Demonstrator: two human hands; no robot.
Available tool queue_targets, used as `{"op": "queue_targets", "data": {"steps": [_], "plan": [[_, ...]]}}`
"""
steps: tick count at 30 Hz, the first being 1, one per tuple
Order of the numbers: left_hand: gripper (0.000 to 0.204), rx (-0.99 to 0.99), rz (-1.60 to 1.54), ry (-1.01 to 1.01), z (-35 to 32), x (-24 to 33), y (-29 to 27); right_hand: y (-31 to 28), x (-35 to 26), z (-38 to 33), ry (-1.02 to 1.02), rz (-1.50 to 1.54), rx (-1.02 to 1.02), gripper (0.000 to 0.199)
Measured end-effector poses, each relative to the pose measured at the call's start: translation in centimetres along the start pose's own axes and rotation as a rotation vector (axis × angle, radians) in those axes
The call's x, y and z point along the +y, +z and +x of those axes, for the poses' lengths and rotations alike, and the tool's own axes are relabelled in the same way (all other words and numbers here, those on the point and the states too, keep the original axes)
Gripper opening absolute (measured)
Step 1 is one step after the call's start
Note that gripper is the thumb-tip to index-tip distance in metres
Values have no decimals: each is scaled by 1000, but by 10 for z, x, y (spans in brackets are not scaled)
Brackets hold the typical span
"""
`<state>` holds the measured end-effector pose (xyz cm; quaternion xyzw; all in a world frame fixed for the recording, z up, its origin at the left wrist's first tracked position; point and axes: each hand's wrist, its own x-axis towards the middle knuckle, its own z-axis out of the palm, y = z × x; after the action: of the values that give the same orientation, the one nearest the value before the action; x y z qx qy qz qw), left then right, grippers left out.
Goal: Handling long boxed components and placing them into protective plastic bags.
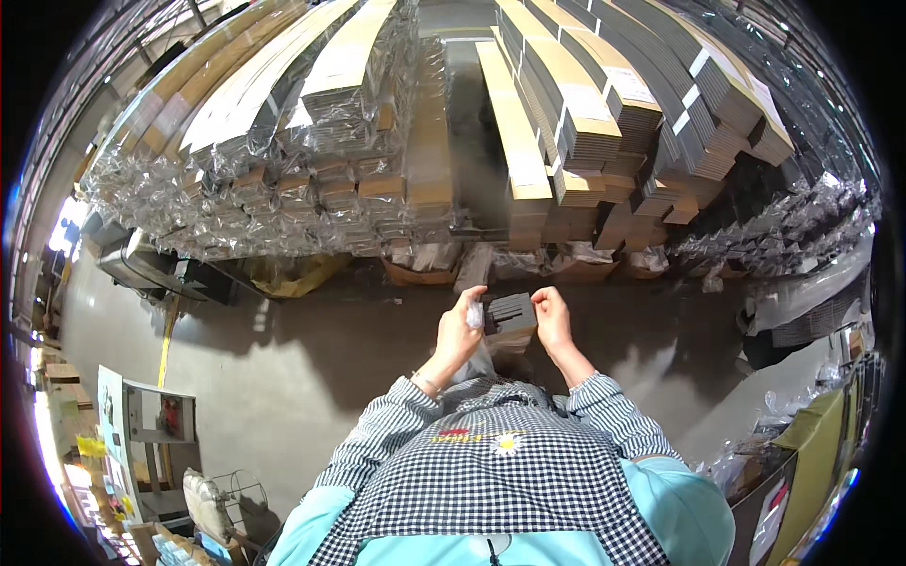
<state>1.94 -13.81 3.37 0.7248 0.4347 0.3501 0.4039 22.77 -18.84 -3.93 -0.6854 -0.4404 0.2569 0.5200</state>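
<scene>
In front of my body, a small dark grey flat piece [511, 309] with black lines on its face sits between my two hands. My left hand [456, 332] is closed, its thumb and fingers at the left edge of the piece. A crumpled bit of clear plastic film [475, 314] shows at those fingers. On the other side, the fingers of my right hand [553, 323] pinch the piece's upper right corner. Below it, something brownish partly shows against my checked apron [491, 472]; I cannot make out what it is.
Ahead stand long stacks of cardboard strips [566, 85], and plastic-wrapped stacks [311, 123] to the left. Open cardboard boxes [415, 274] with plastic sit beneath them. A grey stand [160, 415] is at the left, and a bin with plastic scraps [755, 472] at the right.
</scene>
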Motion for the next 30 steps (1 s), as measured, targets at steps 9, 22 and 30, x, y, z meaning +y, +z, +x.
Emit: {"op": "queue_targets", "data": {"steps": [9,22,30], "plan": [[21,-156,-487,-101,-9,22,-25,-28,-86,-26,-62,407,-121,30],[39,-315,-1776,578,22,192,-175,86,26,-44,-80,195,-843,58],[29,130,-392,-16,108,-23,-109,58,-137,182,-194,495,-91,51]]}}
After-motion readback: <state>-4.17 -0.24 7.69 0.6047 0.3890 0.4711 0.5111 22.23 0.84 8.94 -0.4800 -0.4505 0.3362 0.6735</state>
